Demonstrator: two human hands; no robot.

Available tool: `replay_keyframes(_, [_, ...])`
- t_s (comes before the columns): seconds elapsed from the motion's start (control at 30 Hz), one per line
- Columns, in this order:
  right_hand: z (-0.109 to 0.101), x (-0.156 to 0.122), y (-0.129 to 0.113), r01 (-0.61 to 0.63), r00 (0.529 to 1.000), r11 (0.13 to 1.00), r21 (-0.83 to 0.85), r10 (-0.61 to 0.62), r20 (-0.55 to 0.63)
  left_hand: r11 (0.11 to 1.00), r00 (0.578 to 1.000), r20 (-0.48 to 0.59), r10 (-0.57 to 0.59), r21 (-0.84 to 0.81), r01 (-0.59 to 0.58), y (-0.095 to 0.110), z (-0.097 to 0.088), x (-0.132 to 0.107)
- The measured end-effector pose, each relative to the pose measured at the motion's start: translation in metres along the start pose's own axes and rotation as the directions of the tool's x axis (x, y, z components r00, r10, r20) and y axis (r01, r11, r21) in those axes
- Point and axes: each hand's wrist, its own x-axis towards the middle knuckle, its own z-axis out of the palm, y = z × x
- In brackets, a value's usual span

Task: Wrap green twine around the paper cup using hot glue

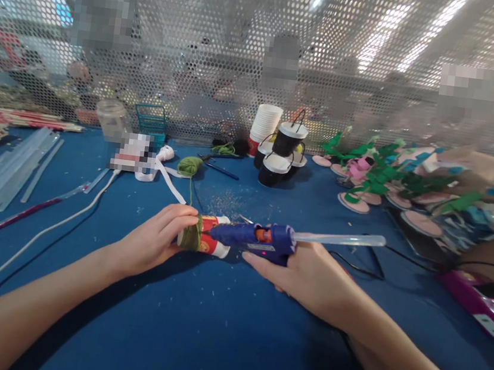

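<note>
Perforated mesh (190, 58) stands behind a blue table (210, 336), and from where I'm watching, everything centres on one red-and-white cup (221, 249). It's tipped sideways between the person's hands, one end wound with green yarn (191, 236); a strand runs back to a ball (190, 166). Their left hand (151, 233) pinches the wound end. Their right hand (308, 270) is wrapped round a blue glue gun (276, 236), its nozzle at the yarn's edge, though I can't tell whether it touches. Beyond sit black buckets (291, 139), piled up beside stacked white cups (265, 115); loose glue sticks (15, 162) lie off left.
</note>
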Motion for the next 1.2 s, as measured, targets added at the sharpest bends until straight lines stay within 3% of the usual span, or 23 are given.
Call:
replay_keyframes(0.43, [0.0021, -0.0029, 0.0002, 0.098, 0.993, 0.982, -0.161, -0.107, -0.049, 0.997, 0.997, -0.01, -0.079, -0.019, 0.078, 0.0002, 0.0014, -0.0014])
replay_keyframes(0.9, [-0.0002, -0.0016, -0.0027, 0.093, 0.994, 0.989, -0.113, -0.098, -0.039, 0.963, 0.968, 0.029, -0.248, -0.106, 0.249, 0.0053, -0.0029, 0.0019])
replay_keyframes(1.2, [-0.0002, -0.0009, 0.0013, 0.027, 0.999, 0.999, -0.025, -0.028, -0.033, 0.991, 0.995, 0.002, -0.1, -0.087, 0.099, 0.0044, 0.0005, -0.0005])
